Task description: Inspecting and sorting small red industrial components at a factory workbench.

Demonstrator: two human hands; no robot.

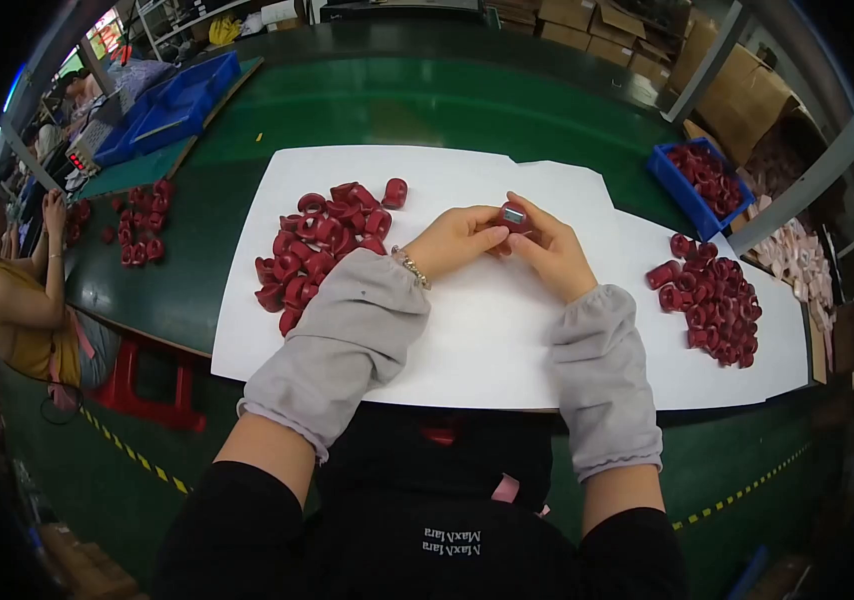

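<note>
- While both hands meet over the middle of the white sheet (507, 340), they share one small red part (513, 216) with a pale square patch on its face.
- The left hand (457, 240) closes thumb and forefinger on the part's left side; the right hand (552, 250) curls its fingers round the right side and back. Both grip it, raised just above the sheet.
- The part looks light, a short hollow plastic piece, probably stiff and smooth, so it may slip if pinched on the curved wall alone.
- The safest hold seems to be across its flat ends or by the rim, keeping the pale patch uncovered.
- A left pile (322, 250) of like parts lies near the left wrist; a right pile (717, 300) lies well apart to the right.
- A blue bin (669, 178) with more red parts stands beyond the sheet on the green table (397, 100).
- Grey sleeves (347, 340) cover both forearms.
- Another person (22, 290) sits at the far left beside a further scatter of parts.
</note>
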